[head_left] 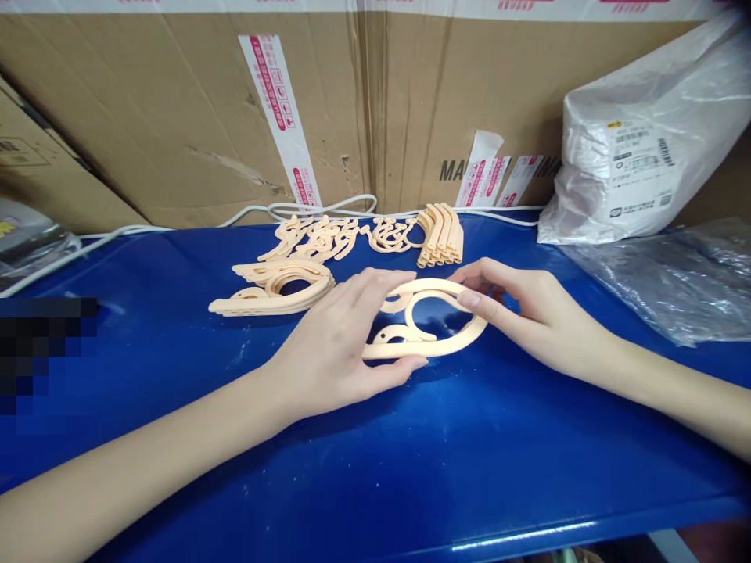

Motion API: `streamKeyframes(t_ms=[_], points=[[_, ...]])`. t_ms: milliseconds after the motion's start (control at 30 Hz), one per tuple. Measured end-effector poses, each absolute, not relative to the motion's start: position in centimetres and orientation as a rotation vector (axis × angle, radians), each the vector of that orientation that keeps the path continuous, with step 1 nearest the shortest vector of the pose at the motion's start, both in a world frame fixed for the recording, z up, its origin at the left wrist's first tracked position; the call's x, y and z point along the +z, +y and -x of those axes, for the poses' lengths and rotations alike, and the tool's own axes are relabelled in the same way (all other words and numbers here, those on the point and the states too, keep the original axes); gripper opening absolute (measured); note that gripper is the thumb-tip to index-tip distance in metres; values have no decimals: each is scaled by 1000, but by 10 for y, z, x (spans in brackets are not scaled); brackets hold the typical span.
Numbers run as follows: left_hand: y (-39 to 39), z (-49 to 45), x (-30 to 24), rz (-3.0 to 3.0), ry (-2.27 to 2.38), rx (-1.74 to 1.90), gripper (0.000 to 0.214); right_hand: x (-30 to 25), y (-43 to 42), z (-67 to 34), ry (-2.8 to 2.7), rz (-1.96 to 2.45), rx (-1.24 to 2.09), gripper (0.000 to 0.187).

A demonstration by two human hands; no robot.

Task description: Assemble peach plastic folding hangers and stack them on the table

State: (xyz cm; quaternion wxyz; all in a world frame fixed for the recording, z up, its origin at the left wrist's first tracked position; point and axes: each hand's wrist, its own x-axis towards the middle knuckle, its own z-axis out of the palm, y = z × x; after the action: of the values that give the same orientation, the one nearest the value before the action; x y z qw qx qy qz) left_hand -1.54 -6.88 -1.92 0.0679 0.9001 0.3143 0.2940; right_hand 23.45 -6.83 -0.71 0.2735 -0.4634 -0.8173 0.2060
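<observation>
Left fingers (404,366), right fingers (491,306) both gripping a looped cream piece (434,349) — left end hidden, some right fingertips unseen

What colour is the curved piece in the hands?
The curved piece is pale peach, as the head view shows.

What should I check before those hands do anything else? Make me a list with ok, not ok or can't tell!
1. Left hand gripping the cream looped piece: ok, fingers and thumb are around its left end.
2. Right hand helping: ok, its thumb rests on the piece's right side.
3. Whole piece undamaged: cannot tell, the hands hide parts of it.
4. Stack of similar pieces piled up: ok, they lie on top of each other.
5. Small wavy pieces sorted tidily: not ok, they lie jumbled.
6. White plastic bag away from both hands: ok, it stands apart from them.
</observation>
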Motion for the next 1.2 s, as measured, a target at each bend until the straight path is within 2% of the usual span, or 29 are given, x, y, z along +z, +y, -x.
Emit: streamKeyframes(t_ms=[133, 367, 933, 1200], points=[[-68, 16, -18, -2781, 909, 1001, 59, -3, -67, -233, -2015, 1244, 854, 31], [-68, 18, -16, -2852, 866, 985, 60, -3, -60, -236, -1851, 1191, 1276, 39], [-65, 20, -17, -2762, 907, 915, 69, -5, -58, -236, -1871, 1112, 1283, 36], [-65, 20, -17, -2749, 889, 843, 65, -8, -58, -236, -1920, 1126, 1289, 33]])
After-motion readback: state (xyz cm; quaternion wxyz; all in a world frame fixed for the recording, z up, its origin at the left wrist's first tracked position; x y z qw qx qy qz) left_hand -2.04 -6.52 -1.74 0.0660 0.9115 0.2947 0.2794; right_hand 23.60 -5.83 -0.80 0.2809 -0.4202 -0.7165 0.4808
